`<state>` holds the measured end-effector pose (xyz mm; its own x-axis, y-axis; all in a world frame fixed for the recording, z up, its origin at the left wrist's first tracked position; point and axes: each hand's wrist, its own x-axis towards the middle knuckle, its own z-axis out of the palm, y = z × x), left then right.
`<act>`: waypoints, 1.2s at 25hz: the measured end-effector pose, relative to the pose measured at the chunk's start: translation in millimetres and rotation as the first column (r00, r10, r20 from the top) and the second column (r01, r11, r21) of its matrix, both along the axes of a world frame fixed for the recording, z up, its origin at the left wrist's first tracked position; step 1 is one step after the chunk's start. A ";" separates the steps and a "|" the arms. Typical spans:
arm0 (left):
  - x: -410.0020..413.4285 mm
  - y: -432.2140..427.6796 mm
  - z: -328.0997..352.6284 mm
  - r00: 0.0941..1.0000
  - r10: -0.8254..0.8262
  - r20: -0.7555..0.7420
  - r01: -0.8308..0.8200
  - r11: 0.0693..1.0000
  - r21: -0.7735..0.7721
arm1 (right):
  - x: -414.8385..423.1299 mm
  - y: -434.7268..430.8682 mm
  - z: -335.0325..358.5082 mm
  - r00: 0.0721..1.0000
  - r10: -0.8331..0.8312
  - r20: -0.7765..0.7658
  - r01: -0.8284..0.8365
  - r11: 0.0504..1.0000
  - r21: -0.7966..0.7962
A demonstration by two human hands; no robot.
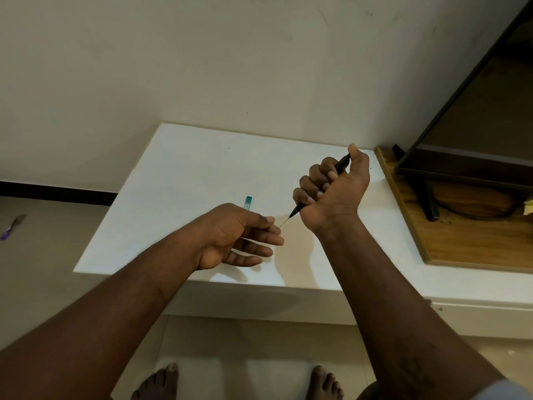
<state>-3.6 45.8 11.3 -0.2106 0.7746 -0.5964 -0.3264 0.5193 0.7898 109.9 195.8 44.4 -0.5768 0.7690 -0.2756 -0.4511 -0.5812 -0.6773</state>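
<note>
Right of the teal case (248, 202) on the table (187, 168), the right hand (331, 192) clasps a black pencil (342, 162) in a fist; the left hand (233, 235) pinches the thin lead (284, 223) at its tip.

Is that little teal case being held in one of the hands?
No, the teal case lies on the white table beyond the left hand, while the right hand grips a black pencil.

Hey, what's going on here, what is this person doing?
A person at a white table is working on a black mechanical pencil. The right hand grips its barrel, thumb on the top end. The left hand pinches the thin lead sticking out of the tip. A small teal lead case lies on the table.
</note>
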 end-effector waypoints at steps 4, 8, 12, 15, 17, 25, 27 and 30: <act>0.2 -0.2 1.4 1.000 0.009 0.001 -0.009 1.000 0.011 | -0.1 -0.6 0.2 1.000 -0.001 0.001 0.001 1.000 0.000; 0.8 0.2 2.4 1.000 0.015 0.004 -0.015 1.000 0.026 | -0.3 -1.4 0.5 1.000 0.002 0.005 -0.002 1.000 0.004; 0.9 0.0 2.5 1.000 0.013 0.011 -0.014 0.999 0.039 | -0.6 -2.2 0.7 1.000 0.000 0.010 0.000 1.000 0.000; 1.5 0.4 2.2 1.000 0.014 0.019 -0.015 0.999 0.050 | -1.1 -2.9 1.2 1.000 0.003 0.011 -0.003 1.000 -0.005; 1.6 0.5 2.2 1.000 0.015 0.027 -0.017 0.998 0.056 | -1.3 -3.7 1.1 1.000 0.006 0.013 -0.006 1.000 0.001; 2.1 -0.5 3.3 0.999 0.002 0.038 -0.005 0.997 0.083 | -2.2 -5.4 -1.4 1.000 0.019 0.016 -0.019 1.000 0.012; 2.2 -0.9 4.0 0.999 0.000 0.040 -0.004 0.996 0.089 | -2.7 -6.2 -2.1 1.000 0.021 0.017 -0.021 1.000 0.010; 2.7 -1.2 5.1 0.999 0.006 0.046 -0.010 0.996 0.093 | -3.0 -7.5 -2.8 1.000 0.018 0.019 -0.019 1.000 0.009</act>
